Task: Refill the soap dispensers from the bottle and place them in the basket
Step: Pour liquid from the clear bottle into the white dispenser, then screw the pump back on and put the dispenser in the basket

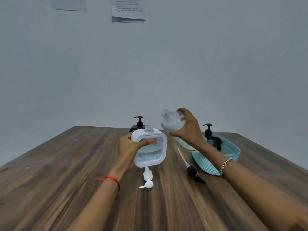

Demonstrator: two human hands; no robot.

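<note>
1. I am gripping the white soap dispenser (150, 148) with my left hand (129, 148). My thumb is lying across its front and my fingers are curling round its left side.
2. The dispenser is sitting near the middle of the bench (66, 180), leaning a little towards me. Its open neck (148, 128) is pointing upward, and clear liquid is showing in its lower half. I cannot tell whether its base is touching the bench.
3. I am holding the clear bottle (172, 123) in my right hand (187, 130), with my fingers wrapping over its shoulder. It is hanging tilted just right of the dispenser, its uncapped mouth aiming up and left, apart from the dispenser's neck.
4. The white pump (147, 178) is lying on the bench just in front of the dispenser.
5. A black pump (191, 170) with its long tube is lying between the dispenser and the teal basket (233, 152).
6. One black dispenser (213, 142) is standing upright in the basket. Another black dispenser (139, 123) is standing behind the white one.
</note>
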